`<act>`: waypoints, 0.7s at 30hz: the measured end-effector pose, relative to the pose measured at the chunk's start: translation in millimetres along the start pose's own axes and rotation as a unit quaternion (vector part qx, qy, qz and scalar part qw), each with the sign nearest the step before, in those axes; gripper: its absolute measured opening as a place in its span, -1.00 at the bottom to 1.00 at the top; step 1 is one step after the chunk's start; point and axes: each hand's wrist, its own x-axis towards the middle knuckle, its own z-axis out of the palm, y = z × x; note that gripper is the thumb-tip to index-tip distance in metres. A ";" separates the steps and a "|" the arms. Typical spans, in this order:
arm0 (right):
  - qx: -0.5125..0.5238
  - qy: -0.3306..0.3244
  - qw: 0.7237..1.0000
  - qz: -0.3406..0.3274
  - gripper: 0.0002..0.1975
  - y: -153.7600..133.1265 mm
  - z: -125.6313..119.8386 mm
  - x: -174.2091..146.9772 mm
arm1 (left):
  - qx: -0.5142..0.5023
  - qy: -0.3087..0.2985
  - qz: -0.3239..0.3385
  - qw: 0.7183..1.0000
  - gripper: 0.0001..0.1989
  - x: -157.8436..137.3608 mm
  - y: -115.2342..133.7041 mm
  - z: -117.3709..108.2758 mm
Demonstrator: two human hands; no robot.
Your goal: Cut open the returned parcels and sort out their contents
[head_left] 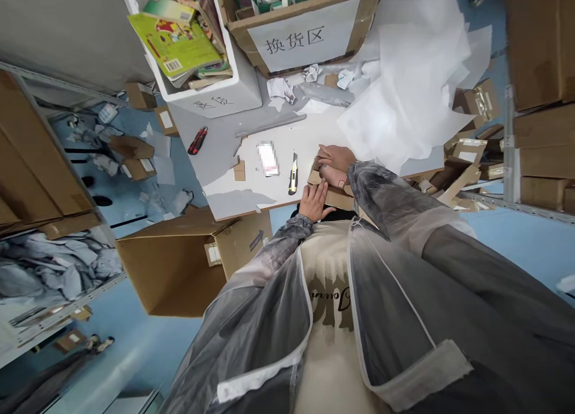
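Observation:
At the near edge of the table, a small cardboard box (339,199) lies under both of my hands. My left hand (313,202) grips its left side, fingers over the top and thumb along the near side. My right hand (336,157) is closed over the box's far end, fingers bent down. Between the hands is a pinkish, skin-coloured shape (333,176) whose kind I cannot make out. Just left of the box lies a yellow and black box cutter (293,174). Beyond it is a blurred-out white rectangle (268,158). My hands partly hide the box.
A red and black box cutter (197,141) lies at the table's left. Behind stand a white foam bin (215,102) of books and a labelled carton (305,36). White foam sheeting (404,72) covers the back right. A large open carton (179,276) stands left of me.

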 end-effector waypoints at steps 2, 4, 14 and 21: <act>0.000 -0.017 1.000 0.007 -0.19 3.7 -0.9 -5.3 | -0.013 -0.025 -0.004 1.000 -0.16 2.0 -1.5 -13.4; -0.004 -0.019 1.000 -0.002 -0.10 9.2 -5.0 -12.1 | -0.010 -0.032 -0.002 0.999 -0.08 17.0 -7.2 -31.1; -0.048 0.116 0.989 0.075 -0.35 -2.9 -17.5 -85.9 | 0.053 -0.151 0.158 0.974 0.38 130.9 -51.7 -67.1; -0.014 -0.007 0.999 0.045 -0.69 -44.9 33.0 -111.5 | 0.016 -0.075 0.165 0.983 0.34 97.5 -71.4 -58.1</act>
